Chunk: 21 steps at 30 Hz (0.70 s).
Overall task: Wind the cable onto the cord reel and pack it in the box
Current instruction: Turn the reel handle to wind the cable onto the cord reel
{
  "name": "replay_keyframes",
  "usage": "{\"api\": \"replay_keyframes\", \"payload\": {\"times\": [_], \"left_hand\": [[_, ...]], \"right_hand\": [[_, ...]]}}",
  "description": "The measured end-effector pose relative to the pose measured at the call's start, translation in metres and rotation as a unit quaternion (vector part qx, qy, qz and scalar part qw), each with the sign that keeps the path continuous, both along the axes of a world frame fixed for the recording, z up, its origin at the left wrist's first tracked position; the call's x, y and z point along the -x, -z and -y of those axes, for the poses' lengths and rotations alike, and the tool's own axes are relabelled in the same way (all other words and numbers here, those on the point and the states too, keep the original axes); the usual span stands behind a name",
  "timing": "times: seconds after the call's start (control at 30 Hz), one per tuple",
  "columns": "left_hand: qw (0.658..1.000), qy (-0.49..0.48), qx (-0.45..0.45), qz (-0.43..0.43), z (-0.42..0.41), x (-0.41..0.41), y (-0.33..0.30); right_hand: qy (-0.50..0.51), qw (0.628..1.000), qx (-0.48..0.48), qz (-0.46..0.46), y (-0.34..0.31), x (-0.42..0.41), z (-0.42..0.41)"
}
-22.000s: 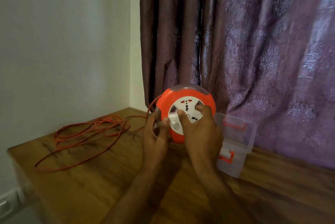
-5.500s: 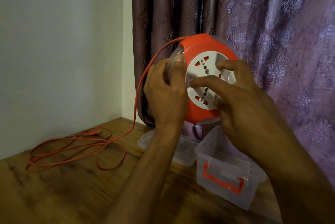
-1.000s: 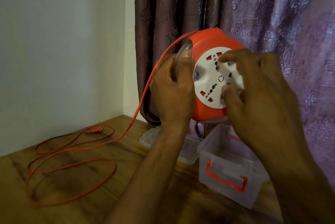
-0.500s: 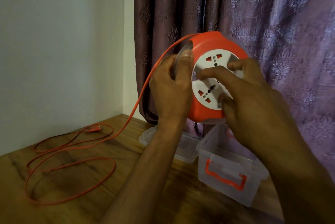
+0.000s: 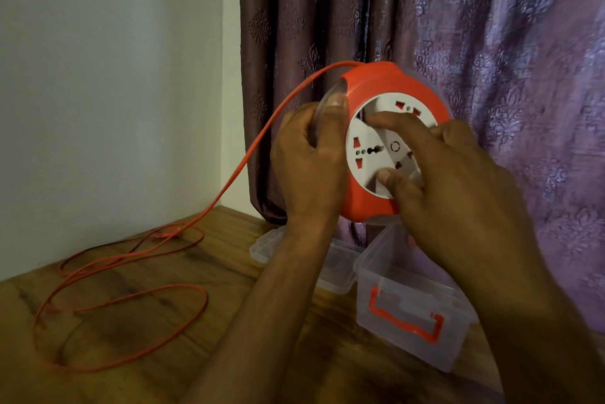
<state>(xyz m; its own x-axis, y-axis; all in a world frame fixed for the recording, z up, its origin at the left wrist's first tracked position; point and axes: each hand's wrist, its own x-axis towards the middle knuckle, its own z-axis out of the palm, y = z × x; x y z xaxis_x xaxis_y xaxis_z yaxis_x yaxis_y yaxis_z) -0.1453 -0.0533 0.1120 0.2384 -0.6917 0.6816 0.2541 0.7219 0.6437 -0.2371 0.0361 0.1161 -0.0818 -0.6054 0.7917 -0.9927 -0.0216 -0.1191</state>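
Item: reel [image 5: 389,141], centre frame, held above the box [image 5: 412,312]. Our left hand [image 5: 307,168] grips its rim; right hand [image 5: 451,181] pinches the white dial, newly rotated. Cable [image 5: 124,272] loops on the counter [image 5: 163,354], lower left, fewer than before; winding continues.

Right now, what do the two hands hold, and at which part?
Both hold the cord reel: the left hand grips its left rim, thumb on the clear edge; the right hand has fingertips on the white socket face.
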Motion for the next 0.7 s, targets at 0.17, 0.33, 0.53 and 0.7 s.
{"api": "replay_keyframes", "payload": {"times": [0.17, 0.33, 0.53, 0.7], "left_hand": [[1.0, -0.003, 0.006, -0.002, 0.001, 0.003, 0.001], [1.0, -0.006, -0.001, 0.014, 0.002, 0.007, 0.003], [0.999, -0.02, 0.009, 0.023, -0.001, 0.011, 0.004], [1.0, -0.01, 0.003, 0.024, -0.002, 0.009, 0.002]], "right_hand": [[0.032, 0.999, 0.018, 0.033, 0.0, -0.001, 0.001], [0.047, 0.994, 0.055, 0.082, 0.002, -0.003, 0.001], [0.075, 0.981, 0.101, 0.147, 0.006, -0.006, 0.002], [0.048, 0.985, 0.082, 0.143, 0.001, -0.006, -0.002]]}}
